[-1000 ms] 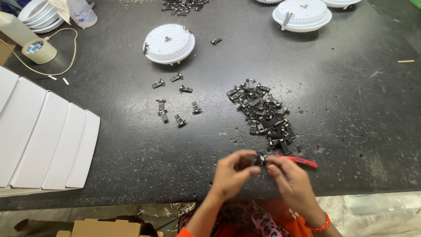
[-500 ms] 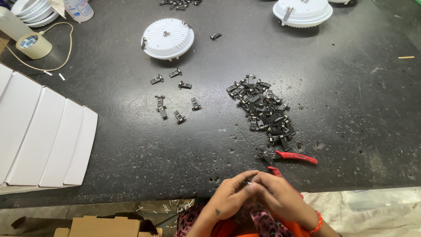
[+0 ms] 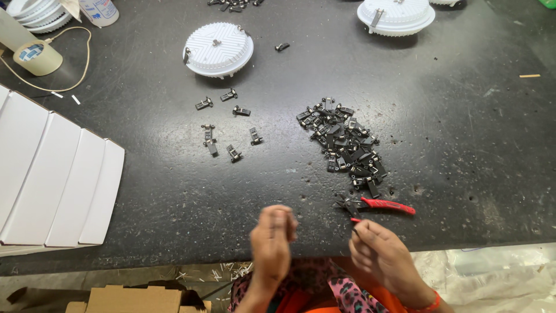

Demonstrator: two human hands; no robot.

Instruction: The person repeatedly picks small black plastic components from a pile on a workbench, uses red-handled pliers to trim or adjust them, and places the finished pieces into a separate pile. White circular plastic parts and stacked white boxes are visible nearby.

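Both hands at near edge of dark surface (image 3: 440, 139), apart, fingers pinched.

Left hand (image 3: 272, 235) at 6 o'clock, fingers curled tight together, blurred; cannot tell what, if anything, sits in the pinch. Right hand (image 3: 379, 252) at 5 o'clock, fingertips pinched on something small and dark at its top, too small to identify. Red-handled pliers (image 3: 376, 205) flat on surface just above right hand, jaws pointing toward 9 o'clock, not gripped. Pile of black clips (image 3: 344, 142) just beyond pliers, centre of view. Seven loose clips (image 3: 229, 124) scattered toward 10 o'clock of pile. White round lamp housing (image 3: 218, 49) at 11 o'clock, second one (image 3: 396, 15) at 1 o'clock. White flat cartons (image 3: 55, 174) fanned at 9 o'clock. Tape roll (image 3: 37, 57) at far left, top.
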